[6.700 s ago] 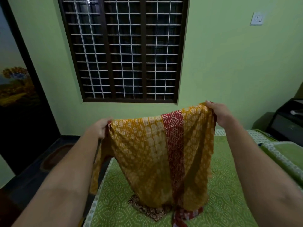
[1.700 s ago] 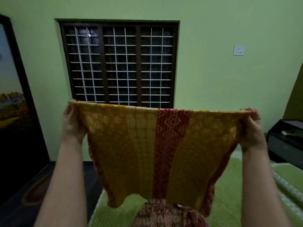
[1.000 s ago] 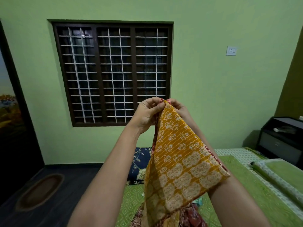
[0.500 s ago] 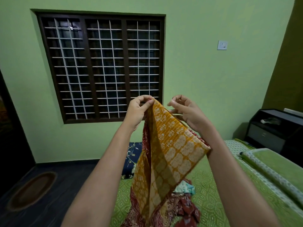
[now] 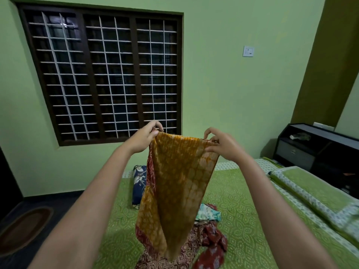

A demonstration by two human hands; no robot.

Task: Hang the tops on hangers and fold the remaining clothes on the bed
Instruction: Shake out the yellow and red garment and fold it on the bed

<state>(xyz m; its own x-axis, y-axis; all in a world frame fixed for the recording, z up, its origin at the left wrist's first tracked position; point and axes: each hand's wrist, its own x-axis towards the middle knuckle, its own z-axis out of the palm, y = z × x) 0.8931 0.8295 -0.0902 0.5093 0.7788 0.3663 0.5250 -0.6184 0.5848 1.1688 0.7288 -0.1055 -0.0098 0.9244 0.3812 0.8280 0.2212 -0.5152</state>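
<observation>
Mustard-yellow cloth [image 5: 175, 183] with a pale print and a red band along its left edge hangs in mid-air above the bed [image 5: 242, 214], held up by its top edge at the centre of the view. The left hand [image 5: 144, 137], at about 11 o'clock from the cloth's middle, pinches the upper left corner between thumb and curled fingertips. The right hand [image 5: 222, 144], at about 1 o'clock, grips the upper right corner with thumb under the edge and the fingers bent over it; the little finger lifts slightly clear. Between the two hands the top edge sags a little, and the fabric falls in a narrowing fold toward 6 o'clock, its lower tip reaching down in front of a heap of clothes [image 5: 206, 239] on the green patterned bedcover. That heap shows dark red, brown-printed and pale teal pieces; whether the hanging tip touches it cannot be told. A dark blue floral pillow [image 5: 138, 183] stands at the bed's far edge, at 9 o'clock from the cloth. A folded green blanket [image 5: 310, 195] lies at 3 o'clock. A barred window [image 5: 104, 74] fills the wall at 11 o'clock, and a black cabinet [image 5: 318, 150] sits at 3 o'clock.
</observation>
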